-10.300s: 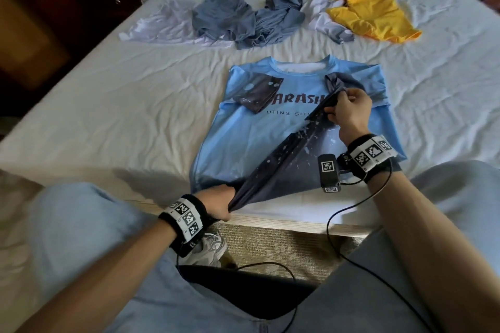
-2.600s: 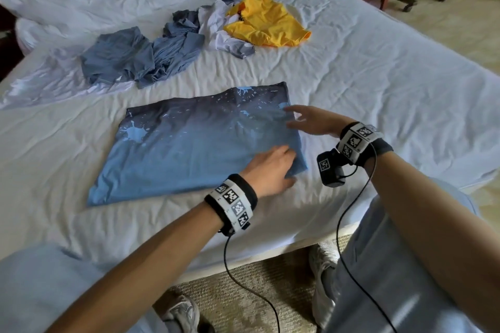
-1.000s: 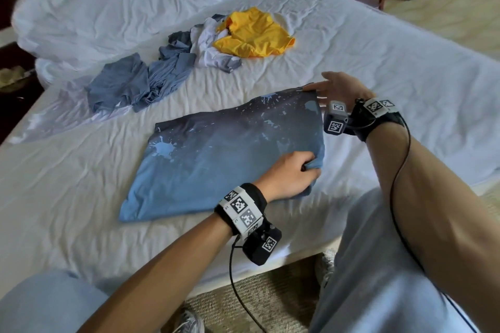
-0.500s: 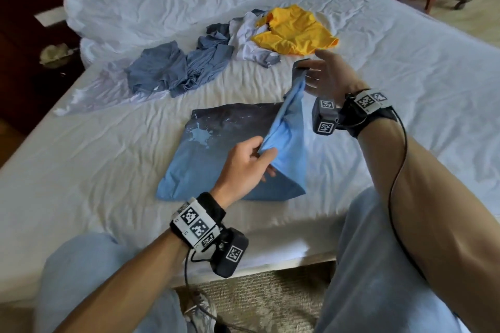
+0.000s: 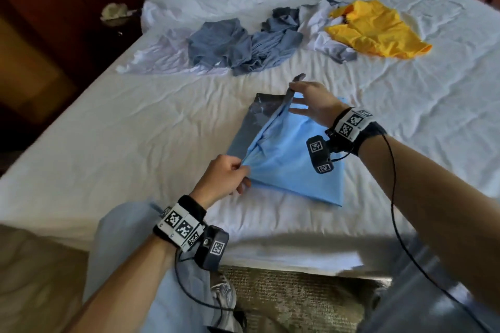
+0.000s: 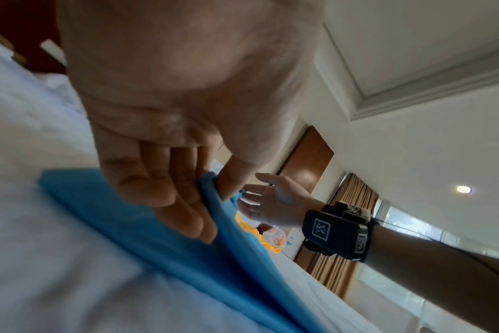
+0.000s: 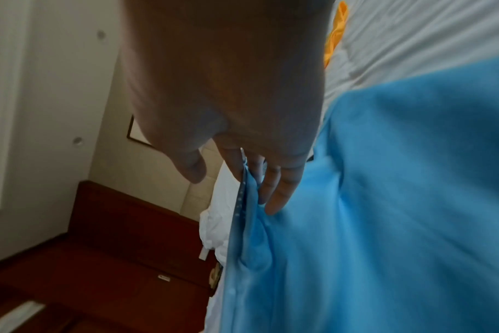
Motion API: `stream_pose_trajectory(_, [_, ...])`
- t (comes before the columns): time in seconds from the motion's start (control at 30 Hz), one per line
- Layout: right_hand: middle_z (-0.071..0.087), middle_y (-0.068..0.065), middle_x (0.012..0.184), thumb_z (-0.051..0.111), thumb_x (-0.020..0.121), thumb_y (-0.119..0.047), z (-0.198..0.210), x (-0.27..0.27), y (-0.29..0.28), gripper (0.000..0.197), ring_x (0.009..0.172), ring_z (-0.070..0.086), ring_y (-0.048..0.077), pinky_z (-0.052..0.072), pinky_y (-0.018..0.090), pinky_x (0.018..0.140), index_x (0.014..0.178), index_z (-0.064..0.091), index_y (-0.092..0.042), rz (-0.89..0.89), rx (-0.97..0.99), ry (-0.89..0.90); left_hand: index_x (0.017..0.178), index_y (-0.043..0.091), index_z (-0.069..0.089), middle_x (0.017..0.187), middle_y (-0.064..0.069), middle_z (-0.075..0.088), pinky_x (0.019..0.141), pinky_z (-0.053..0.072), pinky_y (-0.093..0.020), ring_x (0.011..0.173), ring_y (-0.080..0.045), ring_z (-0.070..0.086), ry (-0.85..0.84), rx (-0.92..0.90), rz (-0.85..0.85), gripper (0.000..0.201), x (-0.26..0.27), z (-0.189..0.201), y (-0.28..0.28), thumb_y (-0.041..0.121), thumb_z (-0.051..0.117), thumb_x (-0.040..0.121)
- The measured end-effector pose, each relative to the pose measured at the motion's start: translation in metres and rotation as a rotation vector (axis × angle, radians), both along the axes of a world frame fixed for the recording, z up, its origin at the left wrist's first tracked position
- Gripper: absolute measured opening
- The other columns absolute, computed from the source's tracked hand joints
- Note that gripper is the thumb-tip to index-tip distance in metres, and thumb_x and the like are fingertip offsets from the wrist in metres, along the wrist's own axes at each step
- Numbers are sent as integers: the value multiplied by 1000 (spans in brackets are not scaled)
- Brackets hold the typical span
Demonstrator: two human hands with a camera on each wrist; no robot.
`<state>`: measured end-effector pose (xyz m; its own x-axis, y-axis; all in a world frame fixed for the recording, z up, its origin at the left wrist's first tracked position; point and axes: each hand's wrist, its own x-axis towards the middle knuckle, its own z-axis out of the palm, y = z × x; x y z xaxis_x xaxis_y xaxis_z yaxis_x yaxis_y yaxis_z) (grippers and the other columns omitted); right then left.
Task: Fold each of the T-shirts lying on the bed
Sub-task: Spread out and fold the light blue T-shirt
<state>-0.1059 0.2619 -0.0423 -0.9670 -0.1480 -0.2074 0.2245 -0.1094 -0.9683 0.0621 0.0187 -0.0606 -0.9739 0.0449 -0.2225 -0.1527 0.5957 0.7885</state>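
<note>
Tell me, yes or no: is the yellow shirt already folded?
No, the yellow shirt lies crumpled at the far side of the bed.

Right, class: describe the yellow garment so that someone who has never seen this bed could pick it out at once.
Start from the white-sheeted bed and look at the row of crumpled clothes lying beyond the light blue T-shirt being folded. The bright yellow crumpled T-shirt is at the right end of that row, touching a white garment. It is the only yellow piece; its neighbours are white or grey-blue.

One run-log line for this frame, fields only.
step: folding blue T-shirt in half | left hand: pinches near corner | right hand: pinches far corner, lifted | unfolded pile, yellow shirt: waiting
</note>
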Motion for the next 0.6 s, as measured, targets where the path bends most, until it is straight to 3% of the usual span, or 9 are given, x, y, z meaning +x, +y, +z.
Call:
stream_pose_trajectory(0.07, [63,4,122,63,99,-31,-9,-6,-20,24,117,63,26,57,43,98,117,66,-15,-12,49,-2,91,-8,69,74,-11,76,45,43,-18,51,-13,65,-10,-41,10,22,-6,-5,-12,11,60,95])
stream_pose_trajectory(0.13, [63,3,121,63,99,-30,-15,-14,-36,29,113,62,24,58,39,91,123,65,-14,-38,102,-9,91,-8,69,75,-12,76,43,42,-16,52,-15,66,-30,-47,3,22,-13,-9,-20,10,59,96])
stream_pose_trajectory(0.2, [62,3,117,63,99,-29,-18,-21,-48,32,110,61,24,57,35,81,127,64,-11,-56,145,-21,91,-3,70,75,-8,77,43,42,-16,55,-19,67,-49,-48,-5,20,-18,-14,-27,12,59,98])
stream_pose_trajectory(0.37, [60,4,115,63,98,-29,-27,-40,-70,36,109,61,25,57,34,77,129,63,-10,-102,195,-61,98,4,63,73,-3,77,51,51,-23,49,-18,67,-50,-18,36,17,-26,-24,-45,20,59,102])
stream_pose_trajectory(0.5, [60,7,115,60,102,-25,-36,-44,-87,21,112,59,26,60,37,85,115,62,-9,-141,252,-67,93,1,64,74,-3,77,66,60,-33,53,-21,70,-56,-33,21,23,-26,-27,-51,20,53,102])
stream_pose_trajectory(0.6, [55,4,101,58,103,-20,-39,-47,-94,11,106,58,24,59,42,93,95,62,-14,-183,293,-62,78,5,57,72,-4,76,58,54,-28,52,-21,69,-34,-52,31,24,-27,-25,-52,14,46,97])
